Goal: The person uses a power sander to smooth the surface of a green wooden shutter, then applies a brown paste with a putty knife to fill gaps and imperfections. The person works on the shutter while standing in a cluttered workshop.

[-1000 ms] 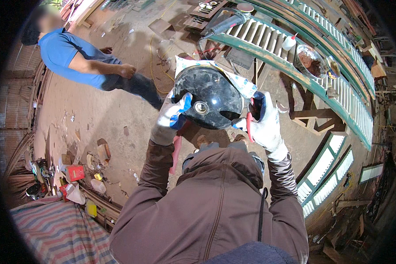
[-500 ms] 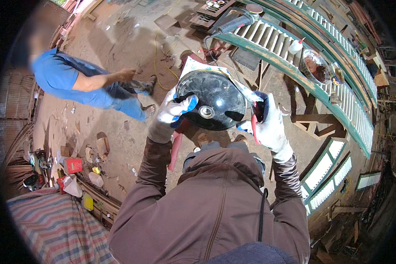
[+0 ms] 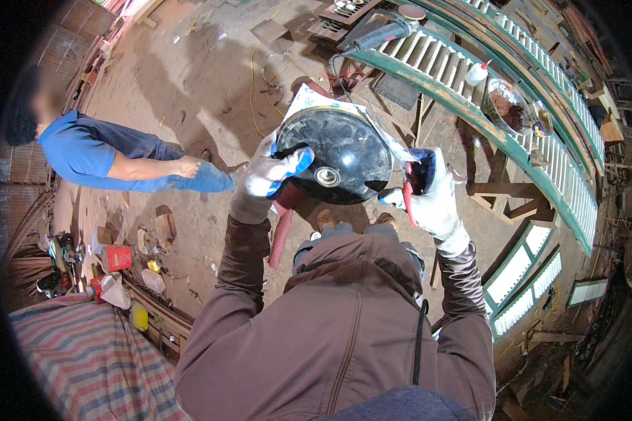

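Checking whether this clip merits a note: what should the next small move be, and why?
Probably firm up the left hand on the black round piece before shifting the right hand: the left thumb lies over the piece's smooth-looking face near its edge, while the right hand, at the opposite side, has a red strip in its grip.

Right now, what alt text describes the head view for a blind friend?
A white-and-blue gloved left hand grips the edge of a round, glossy black object with a metal fitting; the gloved right hand holds a red handle beside it. At left is a blue-shirted person; at upper right, a long green-framed panel with white slats.
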Tool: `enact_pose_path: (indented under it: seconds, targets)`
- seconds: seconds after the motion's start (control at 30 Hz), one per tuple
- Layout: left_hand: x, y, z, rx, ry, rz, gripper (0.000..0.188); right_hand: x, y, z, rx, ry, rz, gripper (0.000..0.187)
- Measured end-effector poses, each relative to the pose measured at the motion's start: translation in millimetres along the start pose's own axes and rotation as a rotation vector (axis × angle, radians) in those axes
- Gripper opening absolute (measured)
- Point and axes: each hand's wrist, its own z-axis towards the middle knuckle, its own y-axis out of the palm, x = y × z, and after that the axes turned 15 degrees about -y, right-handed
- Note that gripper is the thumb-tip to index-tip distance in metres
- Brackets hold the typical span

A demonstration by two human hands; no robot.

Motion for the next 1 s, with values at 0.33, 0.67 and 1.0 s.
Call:
enact_pose_path:
  seconds: [0.33, 0.67, 1.0]
  targets:
    - [-11, -9, -5, 0.022, 0.013, 0.042, 0.038, -10, 6, 7, -0.005, -0.039, -0.016, 0.054]
    - [-3, -1, -13, 0.058, 0.000, 0.141, 0.044, -2, 8, 0, -0.080, -0.010, -0.029, 0.054]
    - [-3, 11, -27, 0.084, 0.009, 0.128, 0.048, 0, 14, -2, -0.099, -0.059, -0.030, 0.063]
